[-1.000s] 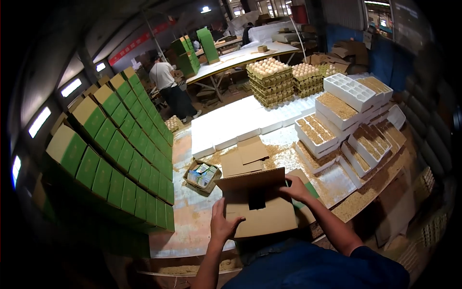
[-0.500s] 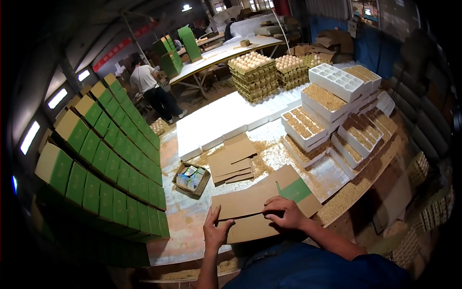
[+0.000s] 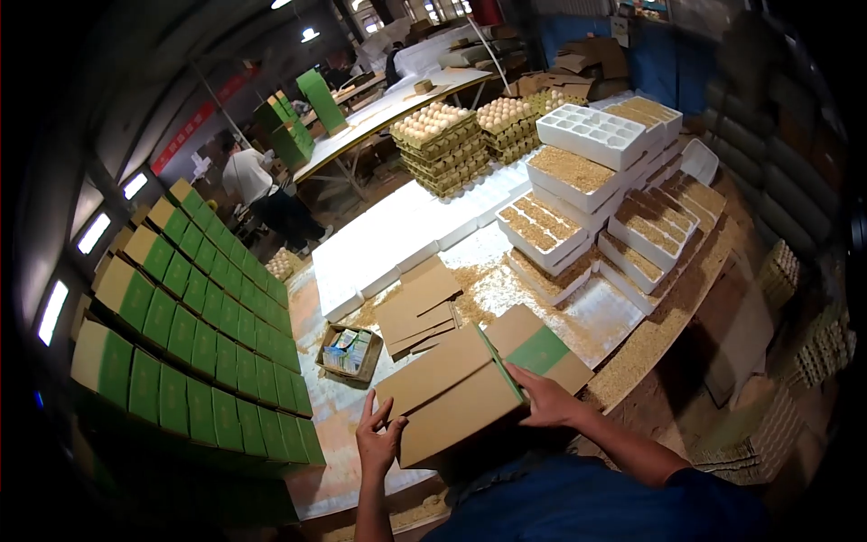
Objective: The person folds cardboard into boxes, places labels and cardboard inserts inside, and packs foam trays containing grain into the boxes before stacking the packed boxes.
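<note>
A brown cardboard box (image 3: 461, 388) with a green printed side sits at the table's near edge, its flaps folded down flat. My right hand (image 3: 548, 402) rests on its right side, pressing and gripping the top by the green panel. My left hand (image 3: 379, 440) is at the box's lower left corner with its fingers spread apart, holding nothing and just off the cardboard. My dark blue sleeve and chest fill the bottom of the view.
Green and tan boxes (image 3: 203, 330) are stacked high on the left. Flat cardboard sheets (image 3: 417, 303) and a small box of leaflets (image 3: 349, 350) lie ahead. White foam trays with husk (image 3: 578, 181), egg stacks (image 3: 438, 144) and a person (image 3: 257, 194) stand farther off.
The box's raised flap has been folded down flat. My left hand has come off the box and opened; my right hand slid to the box's right side. The view has tilted.
</note>
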Demonstrator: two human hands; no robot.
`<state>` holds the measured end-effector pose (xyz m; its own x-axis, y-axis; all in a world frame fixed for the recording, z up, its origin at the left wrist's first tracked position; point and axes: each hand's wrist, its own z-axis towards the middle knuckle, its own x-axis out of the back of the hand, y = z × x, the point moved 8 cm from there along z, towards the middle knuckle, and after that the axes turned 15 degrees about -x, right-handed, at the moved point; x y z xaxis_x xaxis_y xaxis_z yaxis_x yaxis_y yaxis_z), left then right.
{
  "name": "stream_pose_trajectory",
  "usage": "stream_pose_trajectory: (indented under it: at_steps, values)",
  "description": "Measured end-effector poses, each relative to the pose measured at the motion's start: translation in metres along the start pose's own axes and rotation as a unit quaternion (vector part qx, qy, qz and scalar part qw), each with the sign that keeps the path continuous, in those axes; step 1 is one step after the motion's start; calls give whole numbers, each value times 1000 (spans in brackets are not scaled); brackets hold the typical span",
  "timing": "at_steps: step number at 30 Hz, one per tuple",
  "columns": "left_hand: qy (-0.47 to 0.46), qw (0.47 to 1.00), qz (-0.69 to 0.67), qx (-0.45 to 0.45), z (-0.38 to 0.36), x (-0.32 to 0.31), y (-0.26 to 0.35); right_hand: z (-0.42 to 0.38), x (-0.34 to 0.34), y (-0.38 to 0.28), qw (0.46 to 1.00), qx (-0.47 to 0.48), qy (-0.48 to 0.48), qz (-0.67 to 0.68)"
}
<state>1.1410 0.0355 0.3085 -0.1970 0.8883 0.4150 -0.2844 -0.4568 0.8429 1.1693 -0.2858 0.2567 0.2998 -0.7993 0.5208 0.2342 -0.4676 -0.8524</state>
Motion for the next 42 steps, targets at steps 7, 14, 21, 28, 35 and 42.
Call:
stream_pose_trajectory:
  at_steps: [7,14,21,28,35,42]
  values:
    - [-88,994,-67,-8,26,15,42,19,70,-74,981,-119,135,-77]
    - [24,969,-165,184,-52,4,-65,-42,49,-67,993,111,41,29]
    - [147,908,-339,199,-47,-30,-110,-2,50,-88,960,192,195,-64]
    - [149,884,-376,235,-37,-64,-105,136,19,-56,972,-16,136,-190]
    - [89,893,-329,294,-45,-48,-48,193,3,-5,970,-141,79,-181]
    - [27,935,-207,286,-55,-54,-81,105,41,-82,965,105,233,62]
